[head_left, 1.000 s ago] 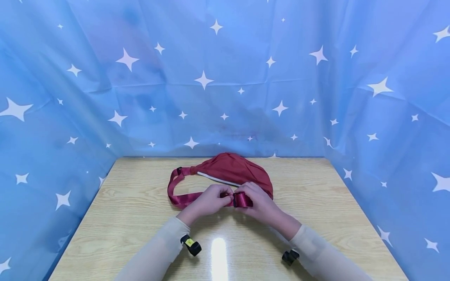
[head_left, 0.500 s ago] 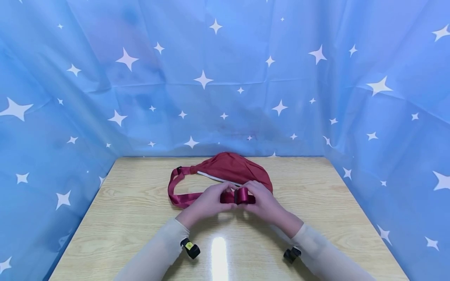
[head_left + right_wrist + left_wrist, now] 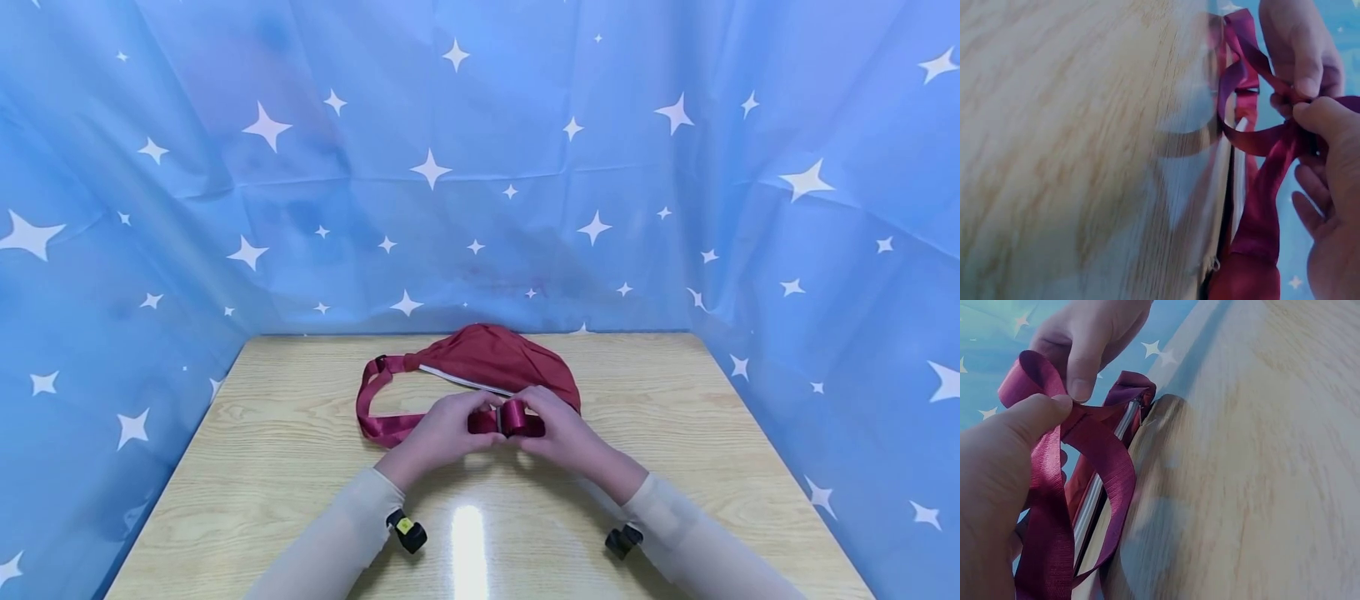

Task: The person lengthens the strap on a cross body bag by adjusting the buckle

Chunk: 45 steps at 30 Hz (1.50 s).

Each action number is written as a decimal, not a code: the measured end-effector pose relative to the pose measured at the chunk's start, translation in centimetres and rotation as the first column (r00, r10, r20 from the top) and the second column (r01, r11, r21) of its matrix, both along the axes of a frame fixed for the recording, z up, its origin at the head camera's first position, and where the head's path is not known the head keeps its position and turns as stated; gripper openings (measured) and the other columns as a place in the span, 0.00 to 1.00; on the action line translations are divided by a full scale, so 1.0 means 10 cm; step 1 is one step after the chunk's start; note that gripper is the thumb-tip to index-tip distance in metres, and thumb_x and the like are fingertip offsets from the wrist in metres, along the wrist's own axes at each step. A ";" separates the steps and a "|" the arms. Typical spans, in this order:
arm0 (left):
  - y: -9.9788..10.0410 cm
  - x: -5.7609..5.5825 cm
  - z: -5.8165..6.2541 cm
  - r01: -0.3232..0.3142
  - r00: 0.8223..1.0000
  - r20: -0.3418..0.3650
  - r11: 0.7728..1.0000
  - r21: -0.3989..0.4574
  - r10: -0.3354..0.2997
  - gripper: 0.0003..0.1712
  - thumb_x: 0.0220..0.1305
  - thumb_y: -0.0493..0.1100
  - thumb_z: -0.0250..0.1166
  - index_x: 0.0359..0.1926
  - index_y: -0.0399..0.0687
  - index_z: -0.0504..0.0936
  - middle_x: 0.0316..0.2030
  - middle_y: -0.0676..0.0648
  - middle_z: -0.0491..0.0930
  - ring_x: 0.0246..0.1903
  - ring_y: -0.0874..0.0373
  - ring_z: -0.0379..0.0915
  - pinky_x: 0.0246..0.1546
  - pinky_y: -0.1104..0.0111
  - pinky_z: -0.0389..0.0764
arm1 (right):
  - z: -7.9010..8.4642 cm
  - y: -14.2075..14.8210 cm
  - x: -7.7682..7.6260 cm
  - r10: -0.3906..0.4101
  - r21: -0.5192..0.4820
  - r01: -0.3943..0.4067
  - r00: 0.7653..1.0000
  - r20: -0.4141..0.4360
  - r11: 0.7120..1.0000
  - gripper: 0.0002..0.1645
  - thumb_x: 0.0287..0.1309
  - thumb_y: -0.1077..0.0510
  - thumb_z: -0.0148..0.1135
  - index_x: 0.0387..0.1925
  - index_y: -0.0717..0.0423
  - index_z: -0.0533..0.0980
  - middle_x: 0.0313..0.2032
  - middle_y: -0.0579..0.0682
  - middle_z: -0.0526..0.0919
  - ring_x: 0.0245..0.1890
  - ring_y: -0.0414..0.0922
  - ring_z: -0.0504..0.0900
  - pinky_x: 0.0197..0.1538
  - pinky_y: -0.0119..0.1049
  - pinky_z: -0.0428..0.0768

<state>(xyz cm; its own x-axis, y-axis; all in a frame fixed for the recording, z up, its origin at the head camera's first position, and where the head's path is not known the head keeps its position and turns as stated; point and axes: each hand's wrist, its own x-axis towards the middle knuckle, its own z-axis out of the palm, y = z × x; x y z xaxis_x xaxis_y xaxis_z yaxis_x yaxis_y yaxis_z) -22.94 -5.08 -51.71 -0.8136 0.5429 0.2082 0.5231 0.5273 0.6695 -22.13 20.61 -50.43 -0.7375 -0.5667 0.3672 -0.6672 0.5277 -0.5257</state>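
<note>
A dark red waist bag [image 3: 510,358] lies on the table near its back edge, a pale zip [image 3: 457,379] along its front. Its shiny crimson strap [image 3: 371,404] loops out to the left, then runs between both hands. My left hand [image 3: 442,433] pinches the strap between thumb and fingers. Facing it, my right hand [image 3: 566,429] grips the strap close by, the two thumbs nearly meeting. A fold of strap [image 3: 513,417] stands up between the hands, beside a dark slider that the fingers partly hide. In the left wrist view, loose webbing [image 3: 1047,537] hangs below the left thumb.
A second black strap adjuster [image 3: 381,363] sits where the strap joins the bag's left end. Behind the wooden table [image 3: 300,500] hangs a blue curtain [image 3: 480,208] with white stars, which also encloses both sides. Black wrist cameras sit under both sleeves.
Between one second and half a second ago, the left fingers shifted on the strap and the fold between the hands rose and turned. Since then the hands have hardly moved.
</note>
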 end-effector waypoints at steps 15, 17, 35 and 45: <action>0.00 0.00 0.00 -0.032 0.997 -0.072 0.999 -0.012 0.031 0.29 0.67 0.50 0.83 0.66 0.54 0.85 0.55 0.55 0.87 0.50 0.62 0.81 0.55 0.61 0.84 | 0.24 -0.06 -0.06 0.086 -0.058 -0.086 0.996 -0.008 0.995 0.33 0.58 0.50 0.88 0.61 0.54 0.83 0.55 0.44 0.85 0.57 0.42 0.80 0.62 0.49 0.82; -0.01 0.00 0.00 -0.036 0.997 -0.075 0.999 -0.016 0.034 0.29 0.68 0.50 0.82 0.66 0.54 0.85 0.55 0.55 0.87 0.50 0.62 0.81 0.55 0.61 0.84 | 0.27 -0.10 -0.05 0.076 -0.033 -0.078 0.996 -0.050 0.996 0.30 0.57 0.48 0.89 0.58 0.51 0.85 0.52 0.42 0.86 0.54 0.41 0.80 0.58 0.47 0.81; -0.08 0.00 -0.05 -0.025 0.996 -0.084 0.999 -0.025 0.023 0.29 0.67 0.57 0.82 0.65 0.58 0.86 0.58 0.58 0.87 0.57 0.62 0.81 0.59 0.59 0.84 | 0.35 -0.12 0.00 0.032 -0.024 -0.032 0.999 0.016 0.999 0.34 0.56 0.50 0.89 0.61 0.53 0.83 0.54 0.49 0.88 0.55 0.44 0.82 0.64 0.52 0.79; -0.09 -0.02 -0.04 -0.037 0.995 -0.090 0.998 -0.044 0.033 0.31 0.67 0.57 0.82 0.68 0.57 0.85 0.60 0.56 0.87 0.59 0.60 0.82 0.61 0.59 0.83 | 0.42 -0.22 -0.01 0.002 -0.045 0.000 0.999 0.053 0.999 0.23 0.56 0.55 0.89 0.52 0.50 0.88 0.48 0.44 0.89 0.49 0.44 0.83 0.54 0.44 0.84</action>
